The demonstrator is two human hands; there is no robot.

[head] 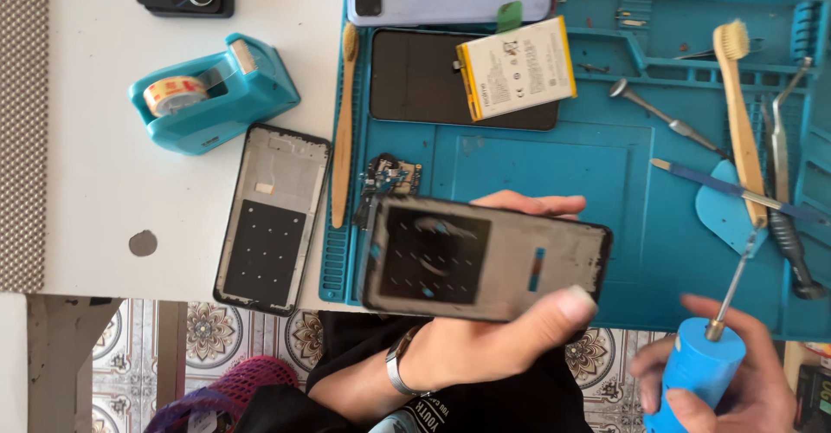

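The black rectangular phone frame with a dark square pad on its inner face (483,258) is held above the near edge of the blue silicone repair mat (563,164), slightly blurred. The left hand (485,338) clamps it: the thumb (567,305) presses on the near long edge, while the other fingers (532,203) curl over the far long edge, so the frame lies across the palm between thumb and fingers. A metal watch band (396,365) circles that wrist.

The right hand (736,390) wraps around a blue cylindrical tool handle with a thin metal shaft (701,359), fingers closed about it; it sits just right of the frame, not touching it.

On the white table (104,190) to the left lie a second black phone frame (273,218) and a teal tape dispenser (212,93). On the mat rest a white and yellow flat battery (518,67), a small circuit board (391,176), a bamboo toothbrush (741,104) and metal tweezers (783,121).
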